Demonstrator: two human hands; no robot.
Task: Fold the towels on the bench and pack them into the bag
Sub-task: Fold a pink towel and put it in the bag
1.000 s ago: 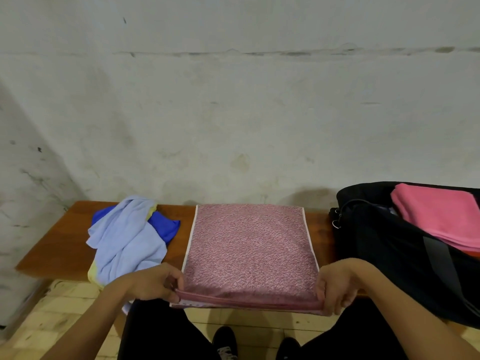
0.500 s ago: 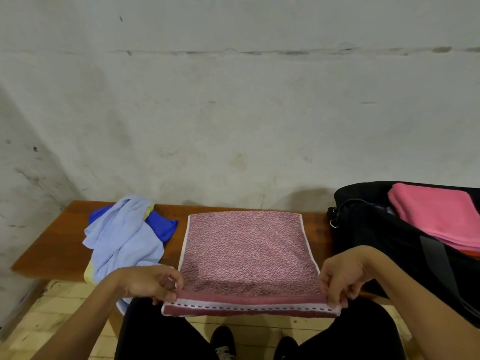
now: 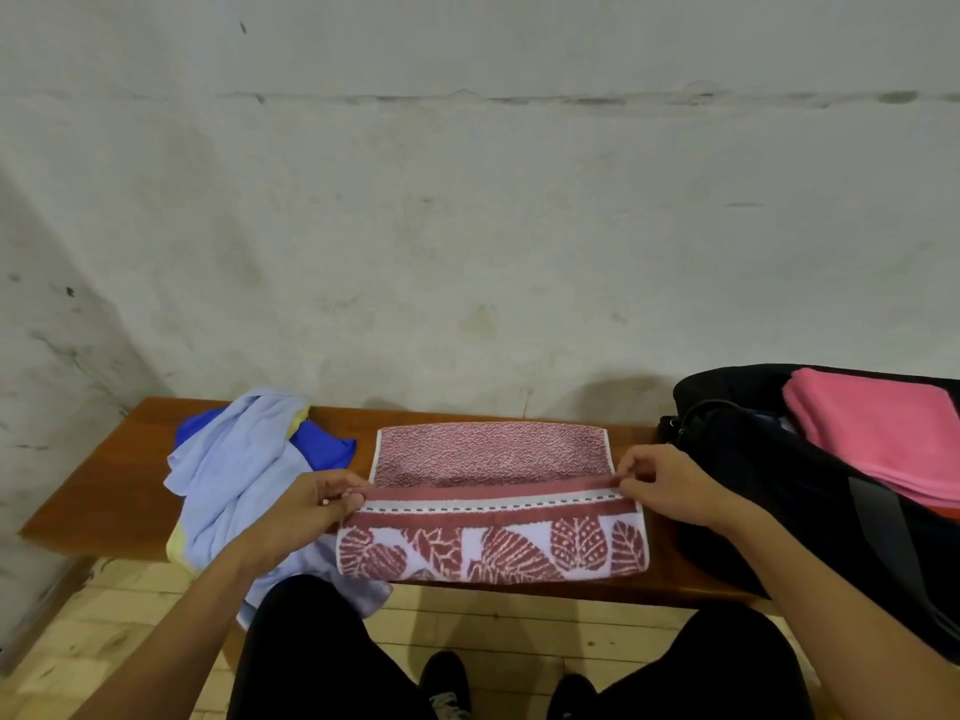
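Note:
A red patterned towel (image 3: 491,454) lies in the middle of the wooden bench (image 3: 104,485). Its near half is turned up and over, showing a white underside with red leaves. My left hand (image 3: 317,504) pinches the left end of that lifted edge, and my right hand (image 3: 670,485) pinches the right end. A crumpled light-blue towel (image 3: 234,475) lies to the left, over a dark-blue cloth (image 3: 322,444). A black bag (image 3: 769,491) stands open at the right end, with a folded pink towel (image 3: 878,439) inside.
A stained grey wall (image 3: 467,226) runs right behind the bench. My black-clad legs and shoes are below the bench's front edge, over a pale tiled floor (image 3: 93,631). The light-blue towel hangs over the front edge.
Both hands have lifted the red towel's near edge and carried it away from me over the towel, exposing the leaf-patterned underside. The fold line now lies at the bench's front.

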